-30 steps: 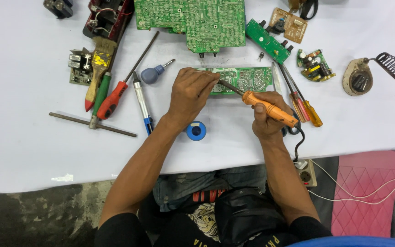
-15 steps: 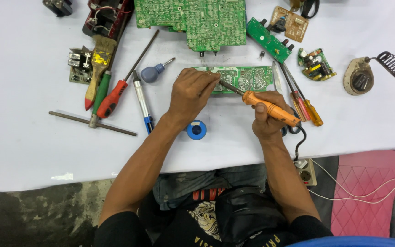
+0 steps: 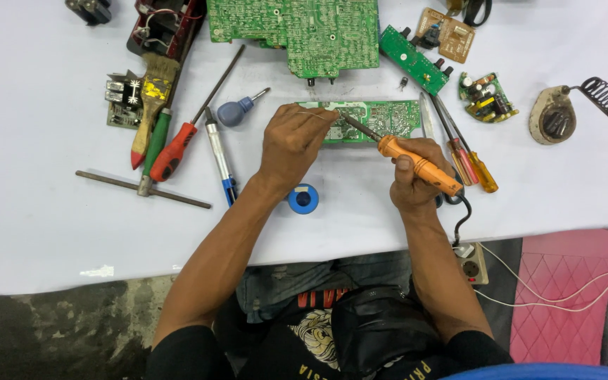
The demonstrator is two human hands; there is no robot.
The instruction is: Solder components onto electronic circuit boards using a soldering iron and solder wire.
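head view, right hand (image 3: pixel 416 176): gripping an orange soldering iron (image 3: pixel 416 165), tip on the small green circuit board (image 3: pixel 378 119)
left hand (image 3: pixel 293 144): pinching thin solder wire (image 3: pixel 312 114) beside that tip
near wrist: blue solder spool (image 3: pixel 303 199)

white table (image 3: pixel 51 232) | stained grey floor (image 3: pixel 58 331) | pink mat (image 3: pixel 564 281)

Orange-handled soldering iron (image 3: pixel 416 163) tilted onto green circuit board (image 3: pixel 381 118)
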